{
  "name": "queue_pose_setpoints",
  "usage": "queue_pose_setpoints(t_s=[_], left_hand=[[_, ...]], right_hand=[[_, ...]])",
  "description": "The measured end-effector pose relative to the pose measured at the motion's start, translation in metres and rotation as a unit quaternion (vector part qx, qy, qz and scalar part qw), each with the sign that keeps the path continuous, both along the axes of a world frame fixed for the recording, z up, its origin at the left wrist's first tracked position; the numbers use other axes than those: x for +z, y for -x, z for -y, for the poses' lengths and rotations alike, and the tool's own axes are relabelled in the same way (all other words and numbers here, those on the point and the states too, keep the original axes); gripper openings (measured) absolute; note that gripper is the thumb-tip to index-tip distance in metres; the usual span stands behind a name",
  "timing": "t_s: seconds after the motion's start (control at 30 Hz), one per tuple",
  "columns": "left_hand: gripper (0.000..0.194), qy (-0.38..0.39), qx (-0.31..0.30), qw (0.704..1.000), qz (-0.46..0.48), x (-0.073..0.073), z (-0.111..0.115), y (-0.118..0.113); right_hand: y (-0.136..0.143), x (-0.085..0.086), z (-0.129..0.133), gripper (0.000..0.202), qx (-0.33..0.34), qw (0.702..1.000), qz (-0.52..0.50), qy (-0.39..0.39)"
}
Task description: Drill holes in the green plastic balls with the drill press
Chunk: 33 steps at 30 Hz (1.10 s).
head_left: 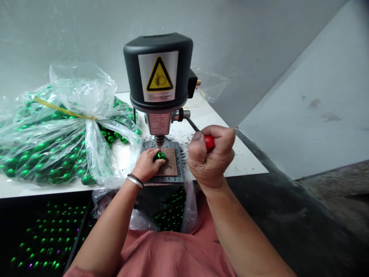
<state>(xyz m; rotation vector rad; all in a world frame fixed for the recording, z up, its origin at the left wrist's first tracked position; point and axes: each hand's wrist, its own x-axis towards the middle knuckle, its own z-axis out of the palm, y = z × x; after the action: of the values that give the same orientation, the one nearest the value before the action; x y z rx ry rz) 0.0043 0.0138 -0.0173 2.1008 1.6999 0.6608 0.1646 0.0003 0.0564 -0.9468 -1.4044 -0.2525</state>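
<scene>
A shiny green ball (161, 155) sits on the brown board (170, 165) under the bench drill press (158, 73). My left hand (147, 164) grips this ball between thumb and fingers, and the drill bit (160, 148) comes down onto or just above it; I cannot tell which. Wrapped round the red knob (210, 142) of the press's feed lever (192, 124) is my right hand (211, 156), raised to the right of the machine. Dark shavings lie around the grey press base (180, 175).
On the left of the white table (248, 161) lies a big clear plastic bag (95, 142) of green balls, tied with a yellow strip (62, 109). Below it, a black tray (83, 234) holds rows of green balls. More plastic hangs at the front edge.
</scene>
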Motion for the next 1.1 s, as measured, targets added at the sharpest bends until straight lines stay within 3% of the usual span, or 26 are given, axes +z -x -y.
queue_pose_setpoints(t_s=[0.17,0.3,0.37,0.43,0.53,0.67,0.73,0.83,0.9,0.97,1.03,1.1], left_hand=[[0.029,0.0,0.008,1.0,0.001,-0.001,0.0,-0.001],[0.021,0.0,0.01,1.0,-0.007,0.001,0.001,-0.002],[0.019,0.0,0.007,1.0,-0.009,0.002,0.001,-0.002],[0.02,-0.001,0.001,1.0,-0.005,0.003,0.001,-0.002],[0.026,0.001,0.004,1.0,0.008,0.005,0.004,-0.002],[0.03,0.016,0.038,0.999,0.017,0.011,0.024,0.004],[0.032,0.043,-0.002,0.999,0.02,0.018,0.04,0.01],[0.039,0.118,-0.13,0.984,0.037,0.031,0.062,0.019],[0.046,0.151,-0.167,0.973,0.057,0.035,0.067,0.027],[0.049,0.127,-0.114,0.983,0.072,0.034,0.059,0.037],[0.041,0.056,0.027,0.996,0.058,0.027,0.037,0.053],[0.035,0.008,0.193,0.981,-0.01,0.017,0.005,0.074]], right_hand=[[0.003,-0.013,-0.002,0.007,0.0,1.0,-0.029,-0.003],[0.004,-0.035,-0.003,0.013,0.044,0.998,-0.043,0.008],[0.005,-0.037,-0.003,0.013,0.057,0.997,-0.051,0.007],[0.006,-0.025,-0.005,0.009,0.054,0.996,-0.067,-0.001],[0.006,0.014,-0.009,0.005,0.036,0.996,-0.079,-0.012],[0.005,0.057,-0.016,0.015,0.031,0.996,-0.06,0.051],[0.004,0.063,-0.018,0.016,0.037,0.996,-0.058,0.058],[0.003,0.06,-0.018,0.017,0.043,0.995,-0.058,0.066],[0.003,0.058,-0.017,0.016,0.046,0.994,-0.061,0.072],[0.003,0.057,-0.016,0.015,0.05,0.993,-0.065,0.082],[0.002,0.058,-0.016,0.013,0.056,0.992,-0.067,0.087],[0.001,0.059,-0.016,0.013,0.062,0.992,-0.064,0.087]])
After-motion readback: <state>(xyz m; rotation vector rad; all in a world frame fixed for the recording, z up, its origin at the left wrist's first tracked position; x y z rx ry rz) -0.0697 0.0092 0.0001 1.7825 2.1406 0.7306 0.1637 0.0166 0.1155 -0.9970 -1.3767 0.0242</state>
